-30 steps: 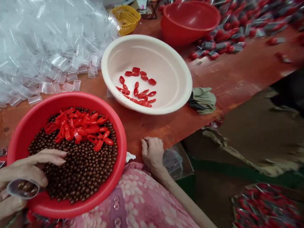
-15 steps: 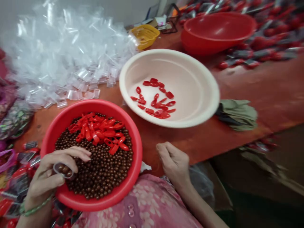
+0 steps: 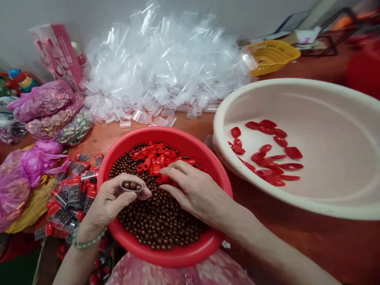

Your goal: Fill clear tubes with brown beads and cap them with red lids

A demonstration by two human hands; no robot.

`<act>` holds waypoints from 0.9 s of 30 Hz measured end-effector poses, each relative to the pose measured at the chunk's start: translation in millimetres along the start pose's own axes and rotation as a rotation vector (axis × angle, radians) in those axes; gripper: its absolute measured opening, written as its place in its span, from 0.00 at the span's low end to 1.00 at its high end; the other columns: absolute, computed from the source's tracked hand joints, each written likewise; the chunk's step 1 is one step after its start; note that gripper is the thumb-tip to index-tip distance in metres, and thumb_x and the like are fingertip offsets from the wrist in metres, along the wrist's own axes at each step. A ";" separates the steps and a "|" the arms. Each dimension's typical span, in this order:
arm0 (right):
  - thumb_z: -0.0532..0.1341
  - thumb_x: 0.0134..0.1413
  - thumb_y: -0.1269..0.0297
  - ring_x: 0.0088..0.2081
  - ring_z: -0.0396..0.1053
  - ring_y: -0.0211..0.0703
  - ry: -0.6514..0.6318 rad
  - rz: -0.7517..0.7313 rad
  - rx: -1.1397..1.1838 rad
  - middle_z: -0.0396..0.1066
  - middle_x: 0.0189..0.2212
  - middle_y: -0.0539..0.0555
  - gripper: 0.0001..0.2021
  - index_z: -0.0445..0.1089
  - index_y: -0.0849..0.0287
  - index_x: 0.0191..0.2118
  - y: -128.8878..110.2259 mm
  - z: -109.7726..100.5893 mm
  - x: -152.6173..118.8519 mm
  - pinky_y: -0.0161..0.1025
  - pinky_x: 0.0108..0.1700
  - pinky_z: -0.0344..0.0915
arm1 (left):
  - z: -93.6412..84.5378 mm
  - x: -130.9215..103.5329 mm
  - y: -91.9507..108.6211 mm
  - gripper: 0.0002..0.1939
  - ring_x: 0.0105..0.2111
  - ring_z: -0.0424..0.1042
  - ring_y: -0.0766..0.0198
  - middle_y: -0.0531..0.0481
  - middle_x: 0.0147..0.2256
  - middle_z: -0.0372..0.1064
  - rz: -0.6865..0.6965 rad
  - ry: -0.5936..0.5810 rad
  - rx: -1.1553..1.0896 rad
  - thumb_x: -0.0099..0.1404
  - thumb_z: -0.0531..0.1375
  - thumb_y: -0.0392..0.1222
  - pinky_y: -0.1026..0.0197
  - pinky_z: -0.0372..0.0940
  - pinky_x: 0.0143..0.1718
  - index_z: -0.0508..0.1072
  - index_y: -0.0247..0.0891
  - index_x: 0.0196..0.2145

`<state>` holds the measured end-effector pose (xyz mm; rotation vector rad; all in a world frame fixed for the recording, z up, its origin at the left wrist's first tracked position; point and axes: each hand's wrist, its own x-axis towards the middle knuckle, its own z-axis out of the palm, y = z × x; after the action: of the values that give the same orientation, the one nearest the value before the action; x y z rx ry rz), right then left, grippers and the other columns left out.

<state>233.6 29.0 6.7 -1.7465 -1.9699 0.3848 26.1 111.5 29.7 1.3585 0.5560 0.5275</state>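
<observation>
My left hand (image 3: 114, 198) holds a clear oval tube (image 3: 131, 186) with brown balls inside, its open end up, over the left side of a red basin (image 3: 166, 259). The basin is full of small brown balls (image 3: 160, 221). On top of them, toward the back, lies a heap of red plastic caps (image 3: 154, 156). My right hand (image 3: 192, 190) reaches over the basin from the right, its thumb and fingers apart at the edge of the heap. Whether its fingertips touch a cap is hard to tell.
A large white basin (image 3: 335, 158) with several red caps stands at the right. Behind lies a pile of clear tubes (image 3: 166, 71), beside a yellow basket (image 3: 273, 55). At the left are filled capped tubes (image 3: 74, 194) and pink plastic bags (image 3: 44, 103).
The view has swung left. My right hand has moved from the table edge beside the basin to the red caps and its fingers have opened. My left hand still holds the filled tube.
</observation>
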 end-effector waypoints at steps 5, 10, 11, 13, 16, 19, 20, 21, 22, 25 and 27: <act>0.55 0.55 0.78 0.39 0.71 0.52 -0.143 -0.061 -0.174 0.73 0.36 0.60 0.11 0.73 0.59 0.35 9.3 12.2 38.7 0.46 0.42 0.68 | 2.4 -5.3 -11.5 0.09 0.35 0.74 0.65 0.50 0.35 0.74 0.006 0.096 -0.079 0.67 0.60 0.41 0.63 0.68 0.40 0.74 0.40 0.44; 0.56 0.58 0.72 0.39 0.73 0.49 -0.051 -0.015 -0.110 0.75 0.38 0.59 0.10 0.70 0.61 0.44 38.0 1.5 27.6 0.44 0.43 0.70 | 9.9 -8.5 -12.1 0.07 0.34 0.74 0.68 0.50 0.33 0.75 -0.093 0.145 -0.162 0.65 0.62 0.41 0.66 0.68 0.40 0.75 0.37 0.41; 0.57 0.58 0.70 0.39 0.74 0.48 -0.006 0.011 -0.062 0.76 0.38 0.58 0.10 0.69 0.60 0.46 41.6 -2.6 22.2 0.43 0.42 0.71 | 11.6 -8.3 -10.9 0.07 0.34 0.74 0.68 0.50 0.32 0.75 -0.117 0.147 -0.157 0.65 0.62 0.40 0.66 0.67 0.40 0.75 0.36 0.40; 0.61 0.57 0.64 0.37 0.74 0.46 0.107 0.109 0.159 0.76 0.38 0.55 0.10 0.69 0.57 0.45 43.2 -9.9 12.5 0.42 0.40 0.72 | 15.2 -7.1 -8.9 0.07 0.34 0.73 0.69 0.50 0.32 0.75 -0.143 0.149 -0.166 0.64 0.63 0.40 0.66 0.67 0.41 0.75 0.35 0.39; 0.67 0.51 0.58 0.33 0.75 0.43 0.223 0.204 0.522 0.76 0.34 0.52 0.11 0.70 0.55 0.40 32.0 -15.8 4.8 0.38 0.34 0.73 | 21.8 -3.4 -10.2 0.11 0.36 0.73 0.68 0.49 0.35 0.74 -0.146 0.187 -0.227 0.60 0.66 0.42 0.65 0.67 0.42 0.74 0.34 0.38; 0.70 0.47 0.59 0.30 0.76 0.41 0.263 0.226 0.732 0.77 0.31 0.51 0.11 0.70 0.55 0.35 14.0 -14.3 3.9 0.35 0.31 0.74 | 30.4 0.7 -16.7 0.16 0.35 0.73 0.67 0.49 0.37 0.72 -0.152 0.287 -0.310 0.56 0.69 0.45 0.63 0.68 0.40 0.73 0.34 0.38; 0.70 0.47 0.60 0.30 0.76 0.41 0.261 0.226 0.758 0.78 0.31 0.51 0.11 0.71 0.55 0.34 9.2 -12.3 3.9 0.34 0.31 0.75 | 33.3 1.7 -19.3 0.17 0.35 0.73 0.66 0.49 0.36 0.72 -0.154 0.318 -0.335 0.54 0.69 0.46 0.62 0.69 0.40 0.72 0.35 0.38; 0.70 0.46 0.60 0.29 0.77 0.41 0.250 0.219 0.771 0.78 0.31 0.51 0.11 0.71 0.55 0.34 5.6 -9.7 3.6 0.34 0.31 0.75 | 36.0 2.5 -21.8 0.18 0.34 0.73 0.66 0.49 0.35 0.72 -0.155 0.345 -0.356 0.53 0.70 0.47 0.62 0.69 0.38 0.71 0.35 0.38; 0.70 0.46 0.60 0.30 0.77 0.42 0.239 0.206 0.773 0.78 0.31 0.51 0.11 0.70 0.55 0.34 3.4 -6.8 3.0 0.34 0.31 0.75 | 38.4 2.9 -23.9 0.19 0.33 0.73 0.65 0.50 0.33 0.72 -0.154 0.369 -0.373 0.53 0.70 0.47 0.62 0.69 0.37 0.71 0.35 0.38; 0.70 0.48 0.61 0.32 0.79 0.43 0.197 0.133 0.714 0.79 0.32 0.52 0.12 0.70 0.55 0.38 2.5 0.7 0.0 0.34 0.34 0.76 | 43.4 2.4 -26.4 0.20 0.30 0.71 0.66 0.52 0.27 0.71 -0.145 0.428 -0.384 0.52 0.70 0.49 0.63 0.66 0.34 0.68 0.36 0.35; 0.68 0.50 0.63 0.36 0.79 0.44 0.149 0.065 0.626 0.79 0.35 0.53 0.14 0.69 0.54 0.44 3.1 2.0 -1.5 0.34 0.35 0.76 | 45.3 1.4 -24.9 0.20 0.27 0.69 0.68 0.54 0.25 0.69 -0.151 0.441 -0.328 0.51 0.70 0.49 0.65 0.64 0.32 0.68 0.36 0.33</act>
<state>235.3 28.1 3.2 -1.3832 -1.4729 0.7725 57.3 74.9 10.5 0.8813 0.8813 0.7646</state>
